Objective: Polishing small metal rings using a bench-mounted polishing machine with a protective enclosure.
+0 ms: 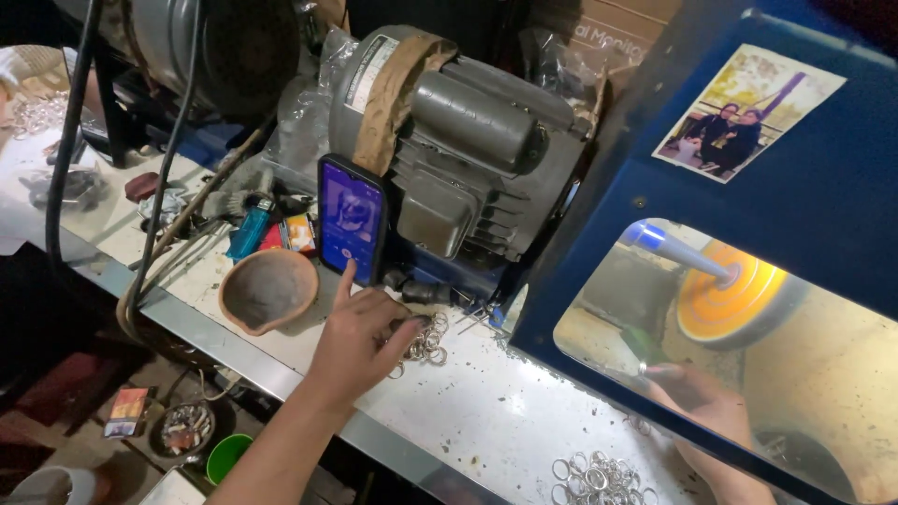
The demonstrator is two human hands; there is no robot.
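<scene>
Grey cast-metal motor [468, 159], ribbed, banded with brown tape; one smartphone [351, 220] leans against it, screen lit blue. Left hand [360, 341] with index finger stretched to the phone's lower edge, other fingers loosely curled, grasping nothing. Small silver rings [426, 344] lie heaped just beside it on the white worktop [477, 411]. Right hand [706, 402] shows behind a clear shield (grip blurred, cannot tell), near one orange polishing wheel [734, 299]. One clay bowl [267, 290], rough-rimmed. One photograph [748, 112] on the blue housing [795, 206].
</scene>
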